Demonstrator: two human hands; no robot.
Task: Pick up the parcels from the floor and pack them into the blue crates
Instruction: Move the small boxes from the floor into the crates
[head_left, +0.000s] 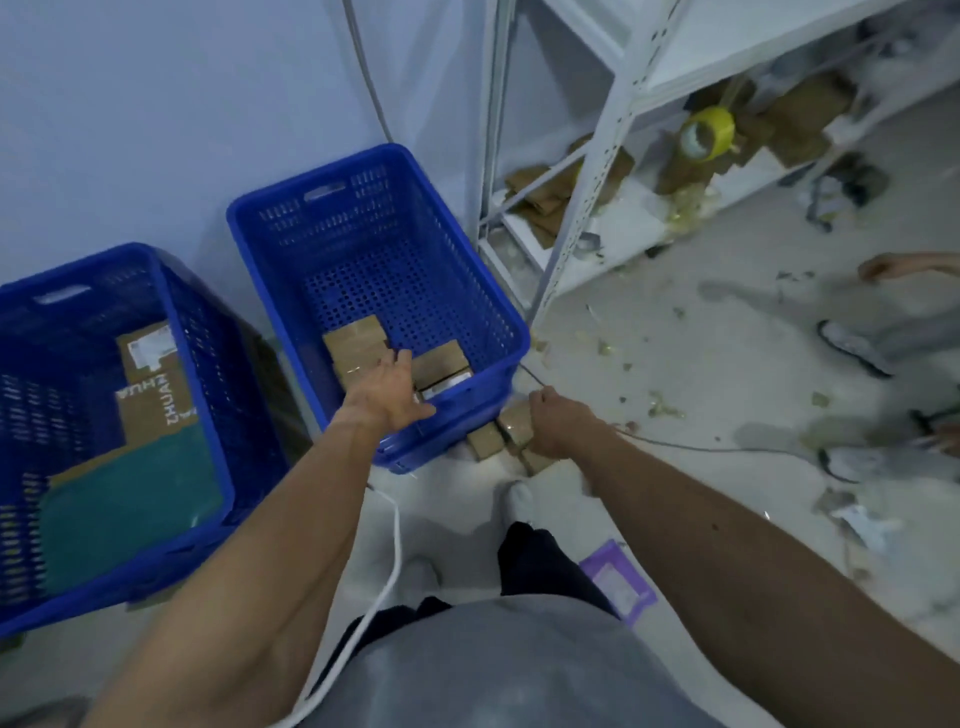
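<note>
Two blue crates stand against the wall. The right crate (470, 291) holds several small brown parcels (358, 338) at its near end. My left hand (392, 392) reaches over its near rim with fingers spread, just above those parcels and holding nothing. My right hand (553, 426) is down on the floor beside the crate's near right corner, curled around brown parcels (514, 423) stacked there. The left crate (171, 291) contains a large flat cardboard parcel (150, 395) and a green one (130, 504).
A white metal shelf (597, 171) with cardboard scraps and a yellow tape roll (709, 132) stands right of the crates. A purple packet (618, 582) lies by my feet. A white cable (384, 561) and a thin grey cable (701, 448) cross the littered floor. Another person's shoes (852, 348) are at right.
</note>
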